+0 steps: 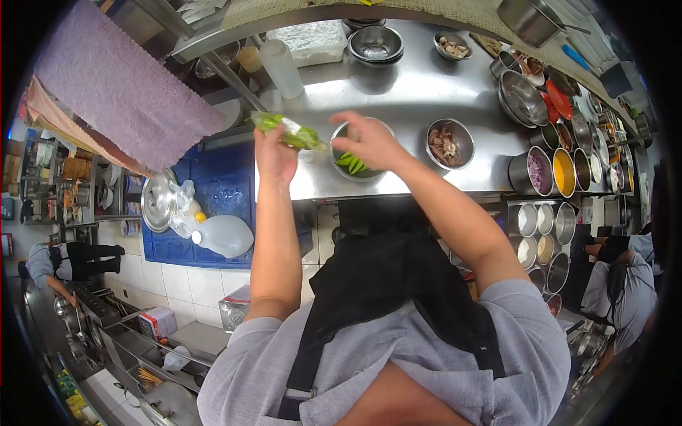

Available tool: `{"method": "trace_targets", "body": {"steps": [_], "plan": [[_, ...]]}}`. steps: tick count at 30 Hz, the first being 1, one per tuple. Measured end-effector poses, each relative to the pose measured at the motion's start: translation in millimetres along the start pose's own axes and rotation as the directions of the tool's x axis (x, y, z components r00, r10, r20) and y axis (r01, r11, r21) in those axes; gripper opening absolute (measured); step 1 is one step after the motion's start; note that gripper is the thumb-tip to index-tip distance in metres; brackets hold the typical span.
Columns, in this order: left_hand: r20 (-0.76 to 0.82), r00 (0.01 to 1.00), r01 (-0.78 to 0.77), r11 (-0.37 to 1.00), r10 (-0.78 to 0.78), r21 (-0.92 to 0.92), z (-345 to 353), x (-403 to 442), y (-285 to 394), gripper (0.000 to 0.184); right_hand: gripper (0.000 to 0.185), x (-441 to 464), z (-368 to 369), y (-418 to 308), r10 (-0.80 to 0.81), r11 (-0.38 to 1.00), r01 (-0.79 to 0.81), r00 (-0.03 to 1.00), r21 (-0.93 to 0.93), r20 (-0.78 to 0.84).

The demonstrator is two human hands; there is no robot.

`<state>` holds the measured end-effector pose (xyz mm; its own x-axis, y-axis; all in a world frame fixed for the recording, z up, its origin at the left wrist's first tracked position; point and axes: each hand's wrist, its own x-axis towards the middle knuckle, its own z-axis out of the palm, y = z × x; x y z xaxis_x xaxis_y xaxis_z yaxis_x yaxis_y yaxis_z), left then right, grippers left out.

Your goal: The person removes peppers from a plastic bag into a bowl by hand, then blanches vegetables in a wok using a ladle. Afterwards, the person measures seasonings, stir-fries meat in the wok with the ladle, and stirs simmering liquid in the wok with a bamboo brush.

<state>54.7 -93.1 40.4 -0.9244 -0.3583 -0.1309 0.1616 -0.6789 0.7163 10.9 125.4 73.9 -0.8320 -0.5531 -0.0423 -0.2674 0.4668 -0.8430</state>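
Observation:
My left hand [275,150] grips a clear plastic bag of green chili peppers [304,137], held tilted above the steel counter. My right hand [374,144] hovers over a metal bowl [371,176] to the right of the bag, fingers apart and slightly blurred, with nothing visible in them. Several loose green chili peppers [349,164] lie in that bowl, partly hidden by the right hand. Farther right stands a second metal bowl [469,145], which contains pieces of brownish meat [443,145].
A squeeze bottle [281,69], a white tub [312,42] and stacked bowls [375,46] stand at the back. Pots holding chopped purple onion [540,172] and yellow liquid [565,172] line the right. A blue crate [220,160] carries a plastic jug [226,236]. Other people work at both sides.

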Motion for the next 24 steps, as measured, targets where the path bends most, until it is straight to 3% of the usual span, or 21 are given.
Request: {"method": "trace_targets", "body": {"steps": [1,2,3,4,7,9,12,14,16,17,18,21,23,24], "plan": [[0.017,1.0,-0.013,0.999,0.012,0.036,10,-3,-5,0.041,0.039,6,15,-1,-0.221,0.975,0.214,0.966,-0.063,-0.138],[0.034,0.999,-0.026,0.997,0.023,0.072,20,-5,-10,0.05,0.037,10,27,-2,-0.432,0.901,0.405,0.865,-0.154,-0.256],[0.004,1.0,-0.03,0.992,0.029,0.125,28,-7,-12,0.057,0.025,11,32,-7,-0.358,0.932,0.323,0.888,-0.164,-0.289],[0.008,1.0,-0.031,0.992,0.03,0.125,34,-8,-15,0.057,0.025,11,31,-8,-0.36,0.932,0.324,0.886,-0.165,-0.293],[-0.202,0.979,-0.001,0.993,0.025,0.122,42,-9,-21,0.061,0.01,11,33,-12,-0.359,0.927,0.289,0.87,-0.24,-0.338],[-0.241,0.97,-0.007,0.991,0.039,0.135,30,0,-32,0.061,0.003,0,39,-12,-0.502,0.857,0.421,0.811,-0.297,-0.299],[-0.285,0.956,-0.037,0.99,0.075,0.137,27,3,-34,0.059,0.003,-27,48,-24,-0.574,0.81,0.516,0.796,-0.278,-0.194],[-0.239,0.969,-0.046,0.995,0.067,0.089,4,18,-36,0.057,0.002,-34,54,-15,-0.572,0.812,0.536,0.81,-0.23,-0.129],[-0.301,0.954,0.024,0.997,-0.002,0.069,29,0,-12,0.049,0.002,-41,51,-8,-0.559,0.806,0.551,0.828,-0.214,0.026],[-0.249,0.968,0.056,0.998,-0.044,0.042,22,4,-9,0.034,0.003,-44,46,-3,-0.509,0.83,0.509,0.858,-0.229,0.062],[-0.192,0.978,0.09,0.996,-0.085,0.015,16,8,-7,0.02,0.003,-45,41,4,-0.507,0.831,0.507,0.86,-0.229,0.062],[-0.222,0.975,0.018,0.998,-0.004,0.06,8,13,-11,0.02,0.006,-43,18,29,-0.4,0.883,0.377,0.916,-0.279,-0.028],[-0.252,0.961,-0.078,0.987,0.113,0.144,2,18,-16,0.019,0.01,-38,0,38,-0.136,0.99,0.139,0.987,0.02,-0.089],[-0.255,0.96,-0.08,0.986,0.115,0.144,-2,21,-19,0.019,0.01,-38,-6,36,-0.139,0.99,0.141,0.987,0.02,-0.086]]}}
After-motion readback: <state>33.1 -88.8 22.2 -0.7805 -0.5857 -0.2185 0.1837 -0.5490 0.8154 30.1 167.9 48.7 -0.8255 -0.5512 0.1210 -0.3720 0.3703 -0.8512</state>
